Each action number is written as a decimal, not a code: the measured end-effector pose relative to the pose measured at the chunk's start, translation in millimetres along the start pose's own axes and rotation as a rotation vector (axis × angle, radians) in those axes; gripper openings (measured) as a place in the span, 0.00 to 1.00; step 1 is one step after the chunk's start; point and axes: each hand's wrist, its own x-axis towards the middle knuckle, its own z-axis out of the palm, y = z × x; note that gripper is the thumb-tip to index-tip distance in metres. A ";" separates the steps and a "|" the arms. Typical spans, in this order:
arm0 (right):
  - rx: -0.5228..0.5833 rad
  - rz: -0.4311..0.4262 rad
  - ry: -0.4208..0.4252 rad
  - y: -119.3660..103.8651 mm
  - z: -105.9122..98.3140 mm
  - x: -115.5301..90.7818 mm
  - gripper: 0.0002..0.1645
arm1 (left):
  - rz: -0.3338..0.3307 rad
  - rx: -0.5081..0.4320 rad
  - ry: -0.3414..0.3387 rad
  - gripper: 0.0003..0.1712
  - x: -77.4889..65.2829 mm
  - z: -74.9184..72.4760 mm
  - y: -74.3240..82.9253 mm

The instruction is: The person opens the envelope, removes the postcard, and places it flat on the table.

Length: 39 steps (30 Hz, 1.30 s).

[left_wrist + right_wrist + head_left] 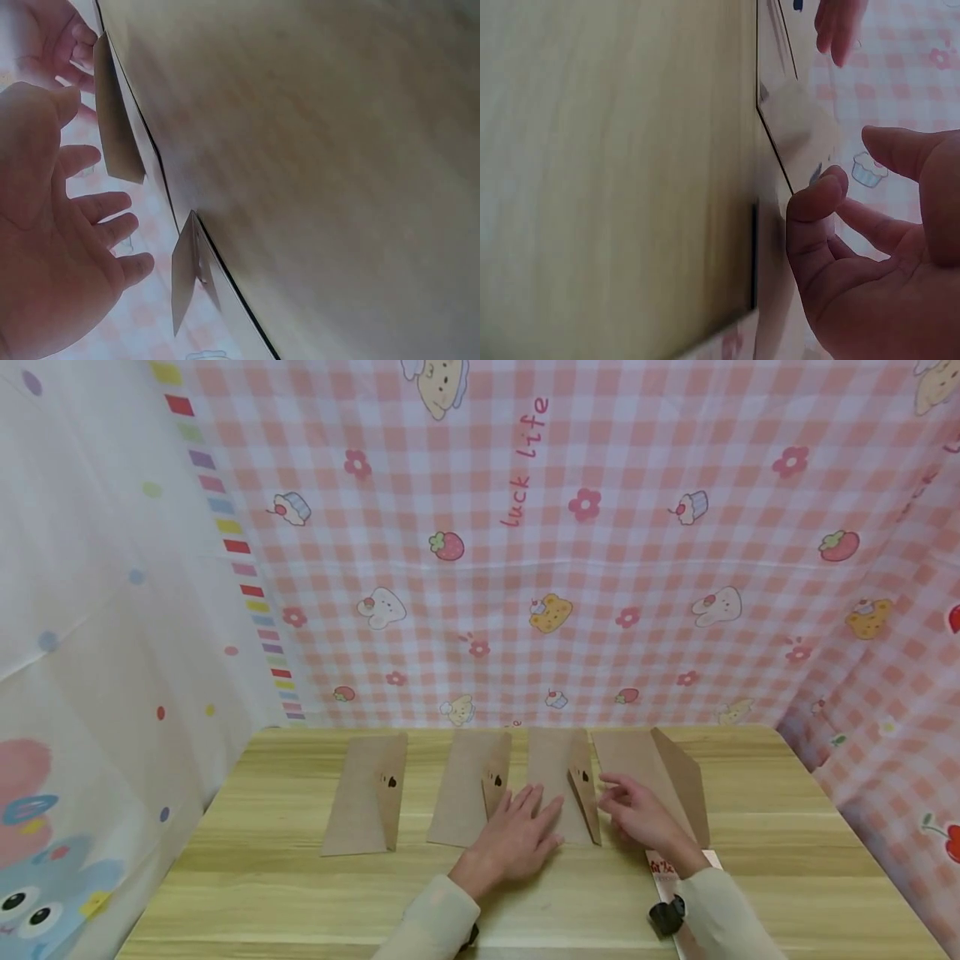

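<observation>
Brown paper envs (358, 806) are judged light, easily creased; flaps (584, 789) best gripped at edge. L hand (512, 842) is seen spread, R hand (641, 812) loosely bent, nothing pinched.

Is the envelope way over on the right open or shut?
Open. The flap sticks out to the right of the envelope instead of folding over it.
</observation>
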 end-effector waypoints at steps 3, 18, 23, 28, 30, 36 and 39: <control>0.001 0.018 0.007 -1.1 5.3 2.0 0.33 | 0.004 -0.003 -0.011 0.33 0.7 0.8 2.3; -0.131 0.027 0.069 -9.3 21.0 13.0 0.36 | -0.043 -0.002 -0.129 0.33 4.3 2.3 5.5; -0.141 0.019 0.081 -12.1 26.4 14.8 0.37 | -0.078 -0.005 -0.187 0.34 3.1 0.9 7.9; -0.134 0.030 0.072 -7.7 30.1 17.4 0.37 | -0.104 0.024 -0.208 0.35 -0.1 2.0 11.9; -0.133 0.041 0.064 -5.6 30.4 18.2 0.37 | -0.110 0.048 -0.208 0.35 -1.0 3.4 12.9; -0.023 0.046 0.019 -4.2 27.4 21.1 0.37 | -0.126 0.096 -0.210 0.35 -0.3 2.4 13.5; 0.027 0.033 0.003 -2.6 25.4 22.2 0.37 | -0.135 0.107 -0.215 0.35 0.6 1.2 15.3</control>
